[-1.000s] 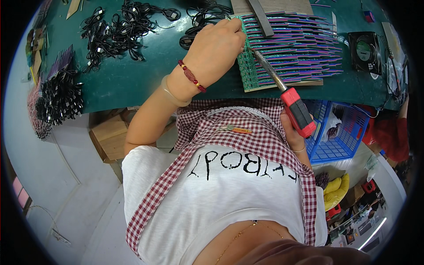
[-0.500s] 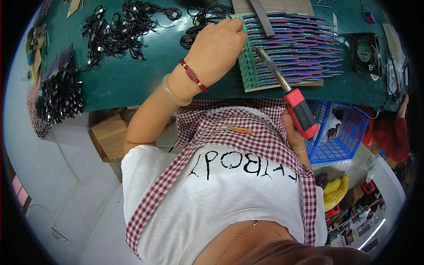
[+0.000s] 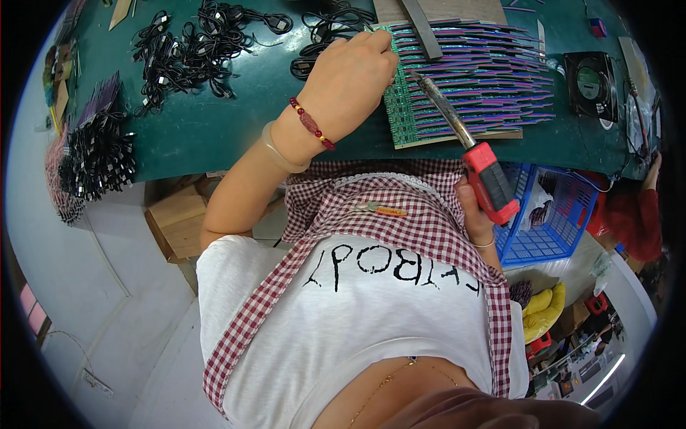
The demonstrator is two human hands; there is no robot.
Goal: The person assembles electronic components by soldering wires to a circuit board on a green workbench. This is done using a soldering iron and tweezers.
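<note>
My right hand [image 3: 473, 211] is wrapped round the red and black handle of a soldering iron [image 3: 450, 114]. The iron's metal shaft slants up and left, its tip over the green circuit boards [image 3: 404, 118]. Several of these boards stand in a column, with thin pink, blue and black wires [image 3: 493, 89] running off to the right. My left hand [image 3: 354, 75], with a beaded bracelet and a bangle at the wrist, is closed at the boards' left edge. Its fingertips point away and are mostly hidden, so what they pinch cannot be made out.
A grey metal bar [image 3: 423, 30] lies across the wires. Coiled black cables [image 3: 196, 46] lie at the far left, and bundled cables [image 3: 96, 154] hang over the left edge. A black fan [image 3: 592, 87] sits at the right. Below the table stands a blue crate [image 3: 539, 239]. Another person's red sleeve [image 3: 632, 225] shows at right.
The soldering iron has shifted slightly right, and its tip has moved a little farther away over the boards. My left hand has stayed almost in place.
</note>
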